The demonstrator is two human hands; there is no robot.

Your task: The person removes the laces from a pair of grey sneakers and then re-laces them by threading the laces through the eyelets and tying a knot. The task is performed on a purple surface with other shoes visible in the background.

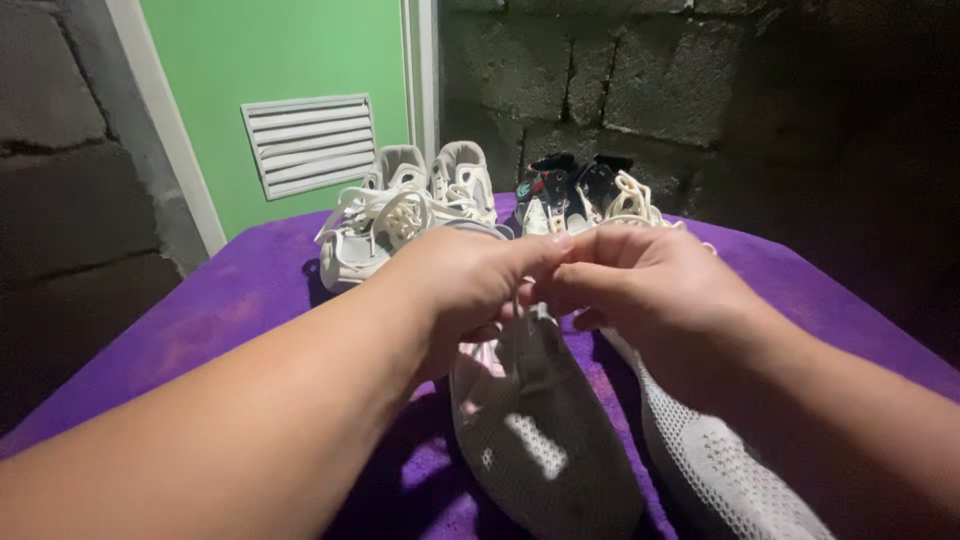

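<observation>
Rough grey block walls close in behind a table draped in purple cloth, with a green door and its white vent off to the left. At the near edge lie two pale mesh shoes, toes toward the person: the left shoe beneath the hands, the right shoe just beside it under the right forearm. Both hands meet over the throat of the left shoe. The left hand is curled nearly closed, its fingertips pinched together on what looks like a thin lace, though the lace itself is mostly hidden. The right hand is likewise drawn in, thumb and fingers pressed against the left hand's fingertips, apparently gripping the same lace. No finished knot or bow shows on either near shoe, so the lacing looks to be under way on one and the other waits. At the far edge stand a white pair of sneakers with laces loosely bundled, and beside them a dark multicoloured pair.
</observation>
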